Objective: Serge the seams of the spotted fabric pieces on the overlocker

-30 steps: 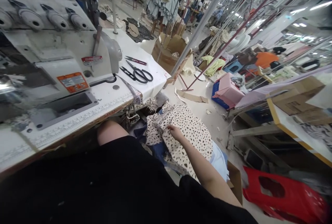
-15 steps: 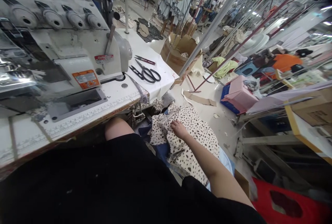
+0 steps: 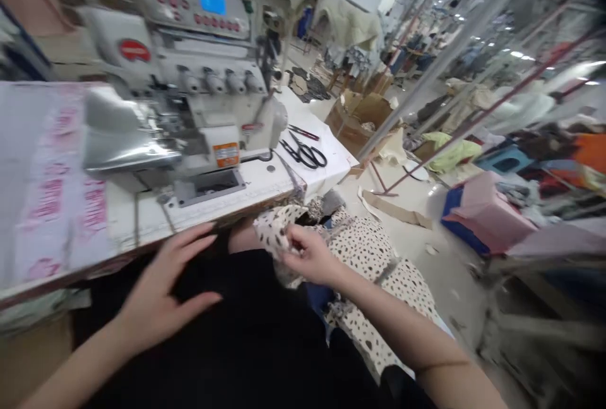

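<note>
I'm watching a sewing floor, far end blurring | sewing machine [image 3: 208, 100] sitting on the table [image 3: 265, 191] | open cardboard box [image 3: 357, 120] standing beyond, contents hard to make out | spotted cloth [image 3: 374, 264] lying just below the table edge, partly hidden behind the right hand [image 3: 307, 254], which is pinching it | left hand [image 3: 161, 286] hovering open, fingers spread, over black clothing [image 3: 246, 333]

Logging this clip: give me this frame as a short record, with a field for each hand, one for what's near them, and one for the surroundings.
left hand: left hand, open, fingers spread, holding nothing, above black clothing
right hand: right hand, pinching spotted cream fabric
near the hands: white sewing table carrying an overlock sewing machine
on the table: black-handled scissors, thread snips
surroundings: cardboard box, pink crate on the factory floor
</note>
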`<state>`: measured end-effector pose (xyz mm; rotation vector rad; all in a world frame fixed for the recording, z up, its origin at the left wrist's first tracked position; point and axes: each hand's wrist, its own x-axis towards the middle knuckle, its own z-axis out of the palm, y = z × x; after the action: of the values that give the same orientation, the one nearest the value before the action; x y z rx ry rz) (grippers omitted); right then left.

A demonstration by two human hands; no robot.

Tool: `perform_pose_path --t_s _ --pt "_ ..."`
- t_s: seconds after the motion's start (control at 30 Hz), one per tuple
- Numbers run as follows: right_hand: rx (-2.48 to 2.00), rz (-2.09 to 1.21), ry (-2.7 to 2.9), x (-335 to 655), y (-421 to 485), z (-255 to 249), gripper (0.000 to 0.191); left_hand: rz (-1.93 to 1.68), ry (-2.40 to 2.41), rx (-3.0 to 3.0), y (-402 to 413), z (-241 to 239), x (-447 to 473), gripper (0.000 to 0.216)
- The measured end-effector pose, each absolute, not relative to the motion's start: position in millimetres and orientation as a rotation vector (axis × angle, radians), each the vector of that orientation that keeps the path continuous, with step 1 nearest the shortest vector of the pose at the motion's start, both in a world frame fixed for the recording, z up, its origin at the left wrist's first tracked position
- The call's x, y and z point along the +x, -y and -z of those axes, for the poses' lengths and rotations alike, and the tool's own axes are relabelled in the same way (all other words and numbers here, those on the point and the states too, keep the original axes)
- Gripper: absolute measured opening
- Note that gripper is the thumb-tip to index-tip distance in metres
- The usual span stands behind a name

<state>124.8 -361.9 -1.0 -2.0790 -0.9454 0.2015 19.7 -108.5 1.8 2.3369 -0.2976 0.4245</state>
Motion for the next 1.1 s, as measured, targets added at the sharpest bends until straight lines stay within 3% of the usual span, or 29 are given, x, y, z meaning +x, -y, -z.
perform_pose_path --t_s 0.1,0.2,0.27,0.4,0.57,0.8,0.97,1.1 --pt "-1.753 -0.245 1.044 99.1 319.7 -14.9 0.022 -0.262 0.296 2.23 121.8 -5.3 29.2 0.077" --pt "-1.715 -0.342 0.992 87.2 301.3 -21.1 0.02 0.02 0.214 2.079 117.9 -10.7 29.5 0.035" --pt "-1.672 -0.52 0.861 86.0 296.4 -22.8 0.018 0.049 0.152 2.028 111.1 -12.0 21.3 0.018" --pt "-1.439 -1.012 0.521 91.8 292.8 -21.6 0.039 -0.088 0.096 2.008 103.3 -6.2 3.1 0.013" --pt "-1.472 -1.246 0.418 115.7 294.0 -16.2 0.032 -0.184 0.165 2.013 102.0 -2.2 -1.8 0.013" --pt "-1.593 -0.59 0.481 130.2 284.4 -35.3 0.027 -0.139 0.365 1.92 116.0 -27.4 -9.5 0.016" --pt "-1.748 -0.398 0.811 89.3 273.4 -37.8 0.015 -0.323 0.048 1.944 126.5 -28.7 -0.1 0.014" --pt "-1.813 -0.294 0.946 79.0 277.4 -31.8 0.017 -0.357 -0.114 1.853 125.4 -20.3 6.1 0.013"
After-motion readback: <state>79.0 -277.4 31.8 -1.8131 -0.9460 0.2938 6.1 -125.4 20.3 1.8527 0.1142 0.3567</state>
